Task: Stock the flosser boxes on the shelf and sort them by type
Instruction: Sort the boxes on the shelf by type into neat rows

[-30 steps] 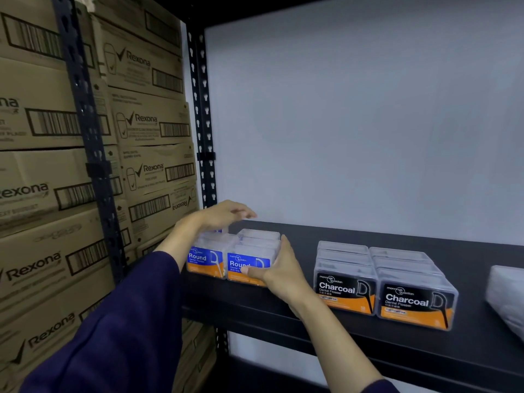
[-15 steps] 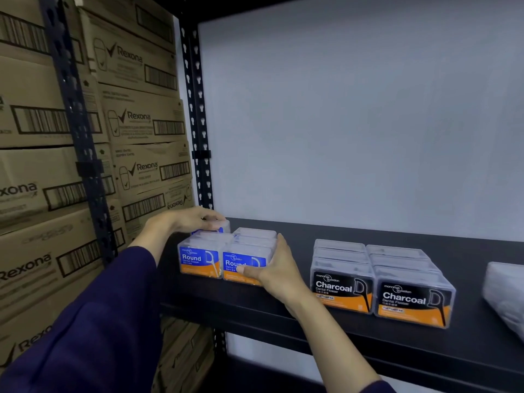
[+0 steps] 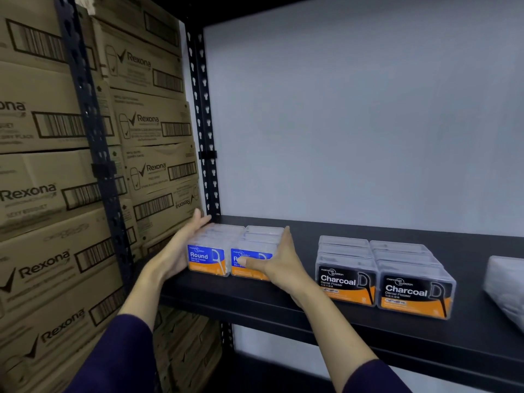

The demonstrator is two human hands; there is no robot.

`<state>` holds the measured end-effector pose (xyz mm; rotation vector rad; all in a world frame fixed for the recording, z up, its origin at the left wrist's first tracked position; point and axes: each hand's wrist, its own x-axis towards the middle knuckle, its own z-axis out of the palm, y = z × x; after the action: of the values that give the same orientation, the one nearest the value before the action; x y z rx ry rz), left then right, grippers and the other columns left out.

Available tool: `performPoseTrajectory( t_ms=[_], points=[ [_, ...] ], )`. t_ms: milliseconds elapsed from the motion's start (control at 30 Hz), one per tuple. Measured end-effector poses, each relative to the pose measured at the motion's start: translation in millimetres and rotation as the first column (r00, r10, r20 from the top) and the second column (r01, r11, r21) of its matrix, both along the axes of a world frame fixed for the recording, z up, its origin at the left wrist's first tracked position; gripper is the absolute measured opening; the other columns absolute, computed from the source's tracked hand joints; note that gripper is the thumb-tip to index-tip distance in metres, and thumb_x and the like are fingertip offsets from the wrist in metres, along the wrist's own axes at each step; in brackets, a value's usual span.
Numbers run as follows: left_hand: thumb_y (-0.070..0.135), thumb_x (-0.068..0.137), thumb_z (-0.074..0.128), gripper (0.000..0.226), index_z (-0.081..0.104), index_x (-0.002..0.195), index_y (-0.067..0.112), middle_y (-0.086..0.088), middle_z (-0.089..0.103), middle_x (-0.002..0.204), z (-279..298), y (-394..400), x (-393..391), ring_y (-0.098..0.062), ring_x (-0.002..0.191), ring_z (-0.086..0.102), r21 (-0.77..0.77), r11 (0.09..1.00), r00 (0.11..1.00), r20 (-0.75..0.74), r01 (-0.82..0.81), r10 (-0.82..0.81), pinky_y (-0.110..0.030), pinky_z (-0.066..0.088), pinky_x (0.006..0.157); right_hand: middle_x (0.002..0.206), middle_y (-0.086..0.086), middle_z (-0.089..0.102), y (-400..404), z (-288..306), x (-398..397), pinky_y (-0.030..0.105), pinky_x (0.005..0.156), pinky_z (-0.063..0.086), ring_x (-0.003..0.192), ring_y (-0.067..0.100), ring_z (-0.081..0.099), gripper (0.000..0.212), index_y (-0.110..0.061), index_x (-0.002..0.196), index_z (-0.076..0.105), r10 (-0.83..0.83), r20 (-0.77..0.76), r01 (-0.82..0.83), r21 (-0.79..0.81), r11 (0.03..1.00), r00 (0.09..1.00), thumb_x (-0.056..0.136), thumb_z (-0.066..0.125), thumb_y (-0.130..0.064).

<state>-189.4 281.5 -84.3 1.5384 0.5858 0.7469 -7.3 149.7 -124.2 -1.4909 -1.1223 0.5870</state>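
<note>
Two rows of clear flosser boxes with blue "Round" labels point(image 3: 207, 258) stand at the left end of the black shelf point(image 3: 255, 299). My left hand point(image 3: 181, 248) lies flat against the left side of that block, fingers straight. My right hand point(image 3: 279, 262) presses its right side with straight fingers, the thumb across the front label of the right row. Further right, two rows of black "Charcoal" boxes point(image 3: 385, 282) stand apart from both hands.
A black slotted upright point(image 3: 202, 123) rises behind the Round boxes. Stacked brown Rexona cartons point(image 3: 56, 194) fill the left. A white plastic-wrapped pack point(image 3: 507, 287) lies at the shelf's right edge. A pale wall backs the shelf.
My left hand came down from the top of the Round boxes to their left side. The right hand's fingers straightened along the right side. The block sits squared between both hands.
</note>
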Motion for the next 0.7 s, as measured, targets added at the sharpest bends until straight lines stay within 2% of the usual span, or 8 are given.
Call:
performPoseTrajectory(
  t_ms=[67,133,200,333,500,567,700],
  points=[
    [0.077,0.05,0.074,0.12,0.03,0.149,0.025,0.004,0.048,0.143,-6.8,-2.7,-9.6,-0.016,0.121,0.057,0.011,0.998,0.998,0.005,0.069,-0.069,-0.036,0.051,0.095,0.156,-0.002,0.025,-0.3,2.9,-1.3,0.044,0.112,0.037,0.14,0.015,0.033,0.153,-0.025,0.15,0.005,-0.004,-0.005,0.004,0.011,1.0,1.0,0.027,0.082,-0.075],
    [0.061,0.038,0.089,0.131,0.028,0.149,0.03,0.004,0.049,0.141,-7.0,-4.2,-13.5,-0.018,0.118,0.06,0.058,0.992,0.993,-0.027,0.113,-0.112,-0.033,0.053,0.093,0.154,-0.003,0.028,-0.3,5.0,-1.2,0.043,0.111,0.038,0.139,0.014,0.035,0.153,-0.027,0.149,0.007,-0.016,-0.001,0.016,0.024,1.0,1.0,0.025,0.082,-0.077],
    [0.045,0.033,0.096,0.136,0.028,0.149,0.03,0.003,0.051,0.139,-6.3,-4.8,-14.0,-0.019,0.115,0.062,0.091,0.989,0.991,-0.072,0.121,-0.114,-0.029,0.054,0.091,0.153,-0.005,0.03,-0.2,5.2,-0.8,0.043,0.11,0.039,0.137,0.014,0.036,0.152,-0.029,0.148,0.007,-0.022,0.006,0.022,0.025,0.999,1.0,0.024,0.083,-0.076],
    [0.041,0.03,0.098,0.138,0.03,0.149,0.025,0.01,0.059,0.126,-4.3,-10.5,-11.9,-0.01,0.109,0.065,0.139,0.986,0.99,-0.119,0.088,-0.072,-0.019,0.054,0.083,0.151,-0.004,0.029,-7.0,9.3,-2.5,0.045,0.11,0.039,0.137,0.014,0.035,0.152,-0.031,0.149,0.006,-0.043,0.016,0.043,0.027,0.999,0.999,0.025,0.083,-0.074],
    [0.044,0.03,0.097,0.138,0.03,0.149,0.024,0.009,0.059,0.126,-3.3,-11.2,-10.9,-0.009,0.109,0.064,0.144,0.988,0.989,-0.143,0.053,-0.032,-0.019,0.053,0.084,0.152,0.0,0.022,-7.1,7.9,0.9,0.045,0.112,0.036,0.138,0.016,0.031,0.136,-0.024,0.152,0.003,-0.039,0.029,0.038,0.042,0.998,0.999,0.051,0.091,-0.048],
    [0.046,0.031,0.096,0.137,0.03,0.149,0.023,0.011,0.058,0.128,-3.5,-10.4,-10.9,-0.008,0.112,0.062,0.163,0.985,0.986,-0.164,0.052,-0.025,-0.02,0.05,0.088,0.152,0.001,0.022,-6.5,7.6,1.4,0.045,0.112,0.036,0.138,0.017,0.031,0.136,-0.023,0.152,0.005,-0.041,0.037,0.04,0.032,0.999,0.998,0.05,0.09,-0.049],
    [0.048,0.032,0.094,0.135,0.031,0.148,0.022,0.007,0.054,0.134,-3.5,-9.8,-10.8,-0.007,0.112,0.06,0.172,0.984,0.984,-0.177,0.038,-0.007,-0.018,0.048,0.088,0.146,0.002,0.029,-7.6,8.8,0.2,0.045,0.108,0.041,0.133,0.018,0.039,0.135,-0.017,0.145,0.022,-0.071,0.06,0.071,0.013,0.997,0.996,0.035,0.085,-0.064]
  ],
)
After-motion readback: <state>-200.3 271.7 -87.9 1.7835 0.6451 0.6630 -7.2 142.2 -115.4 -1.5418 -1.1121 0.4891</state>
